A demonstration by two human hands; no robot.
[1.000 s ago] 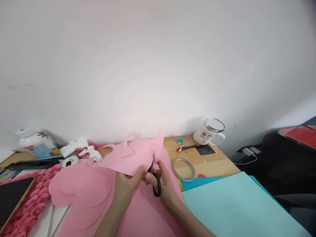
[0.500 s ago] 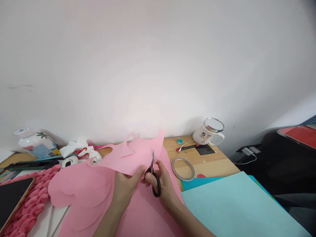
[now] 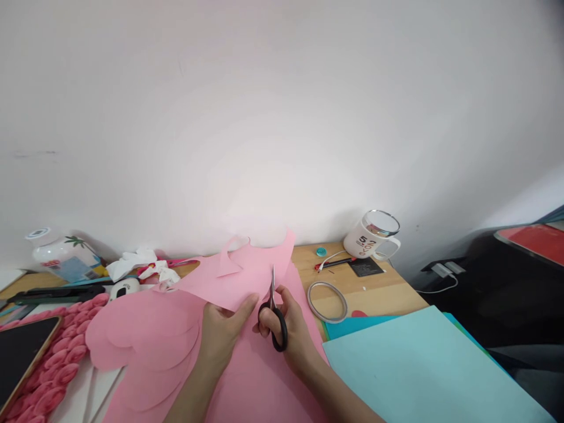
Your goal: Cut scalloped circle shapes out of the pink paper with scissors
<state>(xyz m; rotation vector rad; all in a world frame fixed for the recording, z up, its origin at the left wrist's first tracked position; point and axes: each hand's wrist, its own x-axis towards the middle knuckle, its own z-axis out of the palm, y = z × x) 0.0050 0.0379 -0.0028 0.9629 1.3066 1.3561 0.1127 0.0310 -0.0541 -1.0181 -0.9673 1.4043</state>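
Note:
My left hand [image 3: 224, 329] pinches the lower edge of a pink paper sheet [image 3: 247, 273], thumb on top and fingers underneath. The sheet is raised and tilted, with curved cut-outs along its far and left edges. In my right hand [image 3: 293, 329] is a pair of scissors [image 3: 281, 332] with black handles. Their blades point away from me and lie against the sheet just right of my left thumb. Below both hands is a larger pink sheet [image 3: 264, 376]. Overlapping rounded pink paper pieces [image 3: 154, 346] lie to the left.
Light blue sheets [image 3: 414, 358] lie at right. Behind them are a tape roll [image 3: 327, 302], a white mug [image 3: 370, 235] and a red-and-black pen [image 3: 335, 264]. On the left are a bottle [image 3: 66, 255], white tissue [image 3: 132, 262], a phone [image 3: 26, 358] and a pink braided mat [image 3: 61, 376].
The scissor blades look closer together than before and tilt slightly left. The pink sheet has shifted a little, and my left hand has moved slightly left.

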